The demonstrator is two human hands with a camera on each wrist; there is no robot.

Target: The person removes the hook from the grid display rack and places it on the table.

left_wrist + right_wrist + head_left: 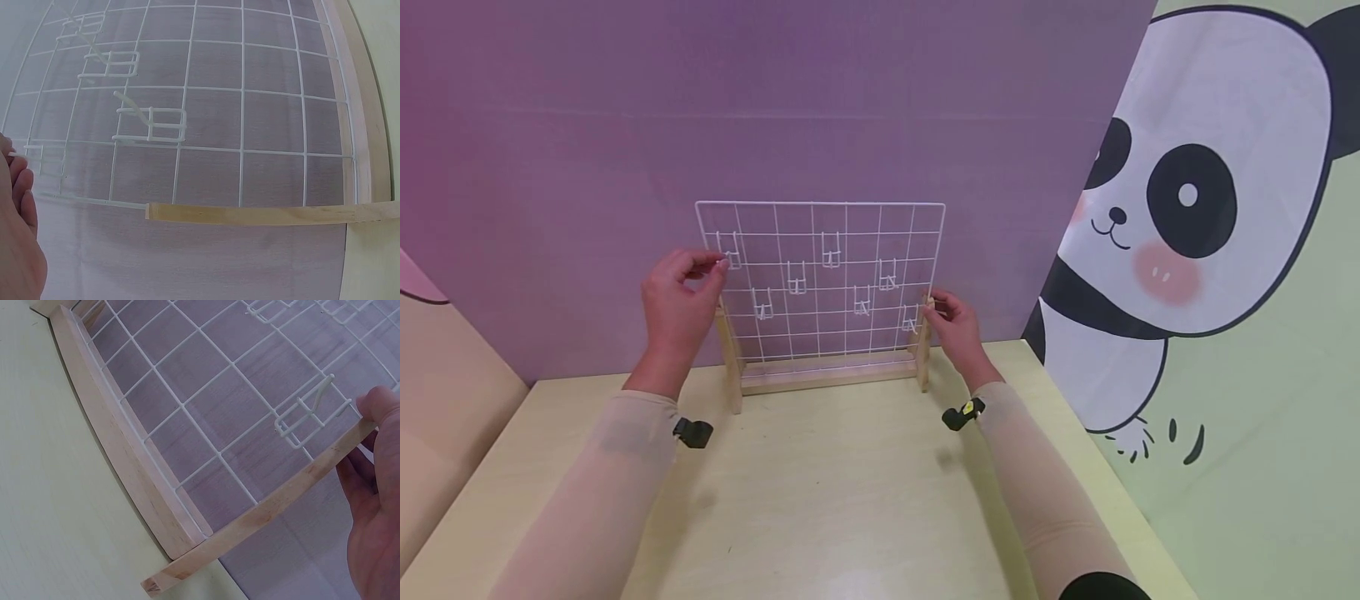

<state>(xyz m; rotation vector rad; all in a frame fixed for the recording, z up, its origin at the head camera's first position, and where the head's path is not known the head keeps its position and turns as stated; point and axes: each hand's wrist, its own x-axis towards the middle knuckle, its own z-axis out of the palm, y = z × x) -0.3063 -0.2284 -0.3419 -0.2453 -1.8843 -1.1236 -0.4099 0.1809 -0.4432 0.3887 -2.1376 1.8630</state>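
A white wire grid panel [830, 263] stands upright in a wooden stand [827, 385]. Several white wire hooks, one of them a middle hook [797, 285], hang across its mesh. At the grid's upper left, my left hand [676, 292] pinches the prong of a hook [733, 260] between thumb and fingertips. The left wrist view catches only part of that hand [19, 231] at its left edge. My right hand [956, 330] grips the top of the stand's right wooden upright [269, 509], thumb on the near side and fingers behind. Close beside it hangs the lowest right hook [306, 415].
The stand sits toward the back of a pale wooden table [820, 483]. Behind it rises a purple wall [850, 100]. A panda picture [1195, 192] covers the wall on the right. Small black devices, such as the left wrist camera [693, 432], are strapped to both wrists.
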